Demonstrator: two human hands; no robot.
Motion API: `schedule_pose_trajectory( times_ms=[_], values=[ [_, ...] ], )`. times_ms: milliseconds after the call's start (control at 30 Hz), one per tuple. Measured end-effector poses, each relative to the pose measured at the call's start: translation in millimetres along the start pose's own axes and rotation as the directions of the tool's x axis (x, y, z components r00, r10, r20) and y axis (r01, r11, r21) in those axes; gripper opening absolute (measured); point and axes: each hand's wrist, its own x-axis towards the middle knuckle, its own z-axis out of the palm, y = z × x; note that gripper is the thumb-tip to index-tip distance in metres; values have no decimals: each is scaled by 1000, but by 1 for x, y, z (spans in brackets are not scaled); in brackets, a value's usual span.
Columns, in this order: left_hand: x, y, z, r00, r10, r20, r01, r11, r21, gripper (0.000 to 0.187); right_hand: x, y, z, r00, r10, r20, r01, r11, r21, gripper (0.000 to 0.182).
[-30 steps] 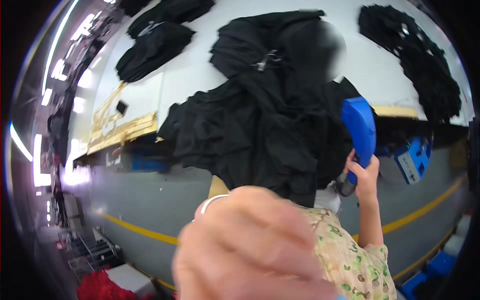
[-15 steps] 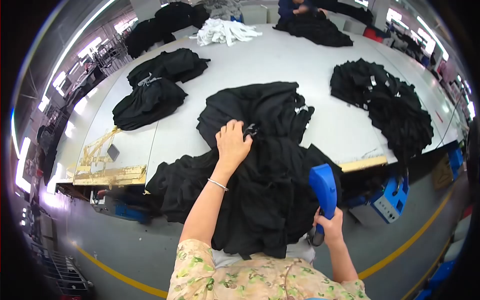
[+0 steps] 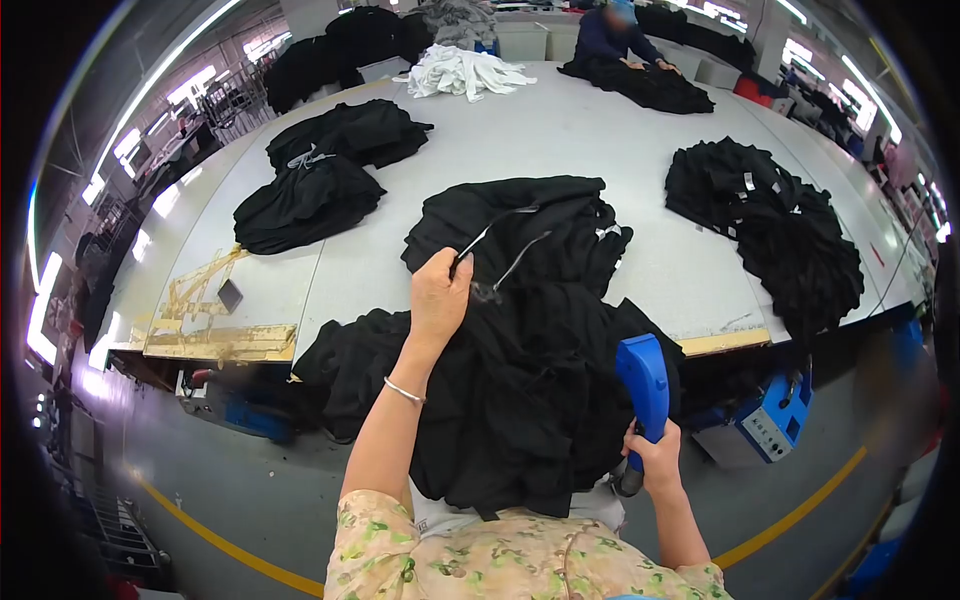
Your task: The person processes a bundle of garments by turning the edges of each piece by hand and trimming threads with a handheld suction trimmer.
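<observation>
A black garment point(image 3: 520, 370) hangs over the near table edge and down across my lap, its upper part spread flat on the table. My left hand point(image 3: 438, 295) is closed above it, gripping a thin cord point(image 3: 487, 236) that looks like a drawstring and stretches up and right over the black cloth. A second greyish strand point(image 3: 522, 262) rises beside it, slightly blurred. Low on the right, my right hand point(image 3: 657, 455) is wrapped around the handle of a blue handheld tool point(image 3: 644, 375) with a broad head pointing up and a dark lower end. The tool stands at the garment's right side.
Black garment piles lie at left point(image 3: 310, 205) and right point(image 3: 770, 215); a white pile point(image 3: 462, 72) sits at the back. Across the table point(image 3: 530, 130) a co-worker point(image 3: 612, 45) handles black cloth. Beneath it stands a blue control box point(image 3: 765, 420). Worn tape point(image 3: 225, 342) covers the left edge.
My left hand has lifted from flat on the cloth, moved slightly left and closed on the cord, which now stretches out. The right hand and tool have barely moved. The co-worker leans further into view.
</observation>
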Motion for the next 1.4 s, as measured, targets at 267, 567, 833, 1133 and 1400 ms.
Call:
schedule_pose_trajectory(
  times_ms=[267,567,833,1133,1400],
  values=[
    [-47,100,-63,997,-63,41,75,800,-596,36,-9,-3,3,1000,-9,3,9,1000,-23,18],
    [-108,153,-120,943,254,-215,-329,613,-719,43,-18,0,4,1000,5,13,-4,1000,-25,18],
    [-123,163,-135,794,452,-405,-562,296,-772,26,-25,0,8,999,-8,-31,10,997,80,16],
    [-122,172,-137,665,574,-478,-709,286,-644,30,-30,0,5,995,-98,3,98,994,37,18],
    [-135,186,-146,704,568,-425,-677,357,-644,35,-27,2,3,999,-32,-7,32,999,-14,19]
  ],
)
